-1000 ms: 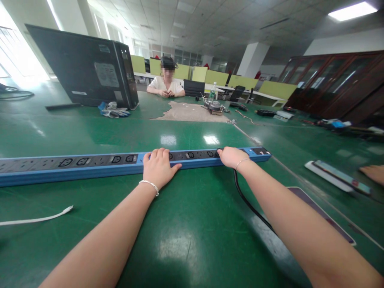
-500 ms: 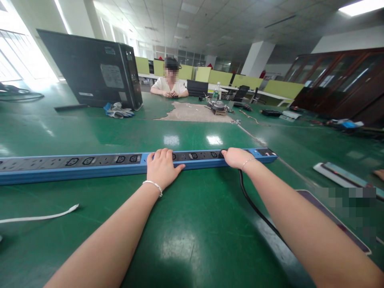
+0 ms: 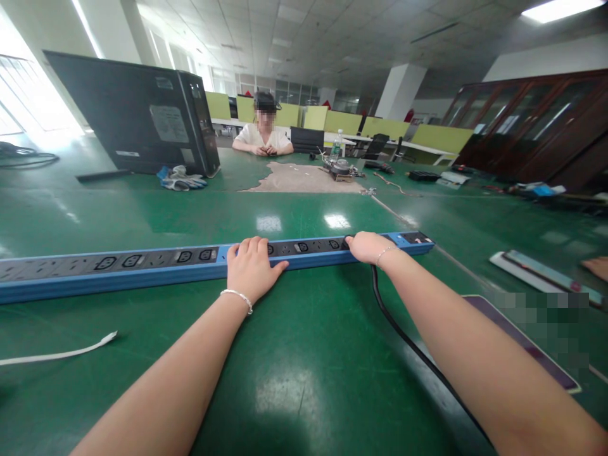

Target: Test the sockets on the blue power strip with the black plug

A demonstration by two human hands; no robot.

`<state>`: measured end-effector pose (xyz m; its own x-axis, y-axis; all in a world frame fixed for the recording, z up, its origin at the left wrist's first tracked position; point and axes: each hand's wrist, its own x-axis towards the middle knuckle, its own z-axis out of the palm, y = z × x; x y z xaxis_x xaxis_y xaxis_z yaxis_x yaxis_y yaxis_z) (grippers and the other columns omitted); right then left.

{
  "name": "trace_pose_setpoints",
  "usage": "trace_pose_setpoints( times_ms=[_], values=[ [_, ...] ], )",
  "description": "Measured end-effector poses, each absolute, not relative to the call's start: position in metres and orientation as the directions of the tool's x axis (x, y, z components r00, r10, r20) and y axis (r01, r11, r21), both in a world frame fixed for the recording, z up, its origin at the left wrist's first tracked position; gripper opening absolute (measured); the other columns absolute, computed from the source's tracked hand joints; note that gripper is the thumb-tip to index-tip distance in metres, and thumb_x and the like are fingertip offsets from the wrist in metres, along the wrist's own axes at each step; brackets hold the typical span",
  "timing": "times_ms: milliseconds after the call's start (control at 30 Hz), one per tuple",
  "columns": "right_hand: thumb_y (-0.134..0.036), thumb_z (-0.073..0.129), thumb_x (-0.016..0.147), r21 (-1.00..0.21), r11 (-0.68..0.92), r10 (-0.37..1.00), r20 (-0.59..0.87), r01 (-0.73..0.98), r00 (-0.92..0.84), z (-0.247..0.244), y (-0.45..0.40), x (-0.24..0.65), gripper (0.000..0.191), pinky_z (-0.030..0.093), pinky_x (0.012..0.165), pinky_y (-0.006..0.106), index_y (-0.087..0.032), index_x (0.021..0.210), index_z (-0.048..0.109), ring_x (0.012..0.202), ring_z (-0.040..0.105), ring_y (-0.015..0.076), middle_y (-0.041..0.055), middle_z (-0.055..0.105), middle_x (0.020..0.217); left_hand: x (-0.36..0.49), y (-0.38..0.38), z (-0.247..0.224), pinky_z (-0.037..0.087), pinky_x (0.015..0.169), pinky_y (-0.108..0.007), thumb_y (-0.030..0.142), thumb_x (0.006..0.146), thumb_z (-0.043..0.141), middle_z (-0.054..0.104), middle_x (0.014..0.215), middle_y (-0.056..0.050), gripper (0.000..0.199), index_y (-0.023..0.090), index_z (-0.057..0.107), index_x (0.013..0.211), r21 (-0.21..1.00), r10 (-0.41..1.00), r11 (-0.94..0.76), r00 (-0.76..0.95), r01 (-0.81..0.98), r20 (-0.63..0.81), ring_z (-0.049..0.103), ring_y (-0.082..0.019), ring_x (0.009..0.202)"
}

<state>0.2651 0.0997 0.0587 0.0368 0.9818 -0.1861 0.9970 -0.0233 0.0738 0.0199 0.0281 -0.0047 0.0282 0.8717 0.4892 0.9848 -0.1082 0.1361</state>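
Observation:
A long blue power strip with black sockets lies across the green table. My left hand is wrapped over its middle, the thumb along the near side. Farther right, my right hand is closed on a plug at the strip's sockets. Most of that plug is hidden by my fingers, so I cannot tell how deep it sits. From under the right hand a black power cord runs down toward the near edge.
A white cable lies at near left. Behind the strip are a black computer case and work gloves. A dark flat pad is on the right. Across the table sits a person; another person's hand shows at the right edge.
The whole view has shifted slightly, so things appear a little farther left. Both hands keep their places on the power strip and the plug.

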Motion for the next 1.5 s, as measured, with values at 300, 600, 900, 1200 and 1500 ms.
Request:
trace_pose_setpoints(
  times_ms=[300, 600, 900, 1200, 1500],
  values=[
    [-0.045, 0.025, 0.089, -0.064, -0.215, 0.974, -0.092, 0.975, 0.209, 0.057, 0.077, 0.257, 0.054, 0.043, 0.085, 0.039, -0.01, 0.11, 0.06, 0.104, 0.058, 0.0299, 0.0231, 0.06, 0.112, 0.02, 0.028, -0.005, 0.027, 0.098, -0.044, 0.057, 0.075, 0.047, 0.056, 0.122, -0.012, 0.056, 0.018, 0.05, 0.116, 0.144, 0.881, -0.099, 0.02, 0.985, 0.473, 0.044, -0.028, 0.116],
    [-0.044, 0.023, 0.091, -0.018, -0.179, 0.978, 0.107, 0.984, 0.18, 0.044, 0.066, 0.257, 0.052, 0.044, 0.083, 0.038, -0.012, 0.107, 0.06, 0.102, 0.059, 0.0289, 0.0202, 0.056, 0.116, 0.021, 0.027, -0.003, 0.027, 0.099, -0.044, 0.057, 0.075, 0.047, 0.054, 0.124, -0.012, 0.056, 0.02, 0.049, 0.117, 0.155, 0.89, -0.091, 0.011, 0.984, 0.456, 0.043, -0.028, 0.118],
    [-0.045, 0.022, 0.09, -0.004, -0.139, 0.99, 0.024, 0.99, 0.139, 0.058, 0.073, 0.268, 0.055, 0.043, 0.084, 0.037, -0.01, 0.1, 0.064, 0.099, 0.06, 0.0277, 0.021, 0.064, 0.102, 0.02, 0.028, -0.003, 0.028, 0.099, -0.044, 0.058, 0.075, 0.047, 0.056, 0.122, -0.012, 0.056, 0.019, 0.05, 0.115, 0.145, 0.886, -0.099, 0.021, 0.984, 0.463, 0.045, -0.028, 0.116],
    [-0.043, 0.018, 0.091, -0.112, -0.12, 0.989, -0.098, 0.986, 0.109, 0.065, 0.075, 0.279, 0.056, 0.045, 0.076, 0.032, -0.011, 0.093, 0.065, 0.077, 0.065, 0.0226, 0.0125, 0.067, 0.067, 0.02, 0.028, -0.003, 0.028, 0.098, -0.044, 0.058, 0.075, 0.047, 0.056, 0.122, -0.012, 0.055, 0.02, 0.05, 0.115, 0.146, 0.887, -0.1, 0.021, 0.984, 0.462, 0.045, -0.028, 0.117],
    [-0.051, 0.024, 0.089, -0.331, 0.002, 1.0, -0.021, 0.944, -0.009, 0.056, 0.054, 0.232, 0.055, 0.044, 0.067, 0.025, -0.015, 0.086, 0.066, 0.071, 0.064, 0.0183, 0.0093, 0.069, 0.076, 0.02, 0.028, -0.003, 0.027, 0.099, -0.044, 0.057, 0.075, 0.047, 0.056, 0.122, -0.012, 0.054, 0.02, 0.051, 0.115, 0.164, 0.883, -0.101, 0.013, 0.981, 0.468, 0.045, -0.028, 0.117]
  ],
)
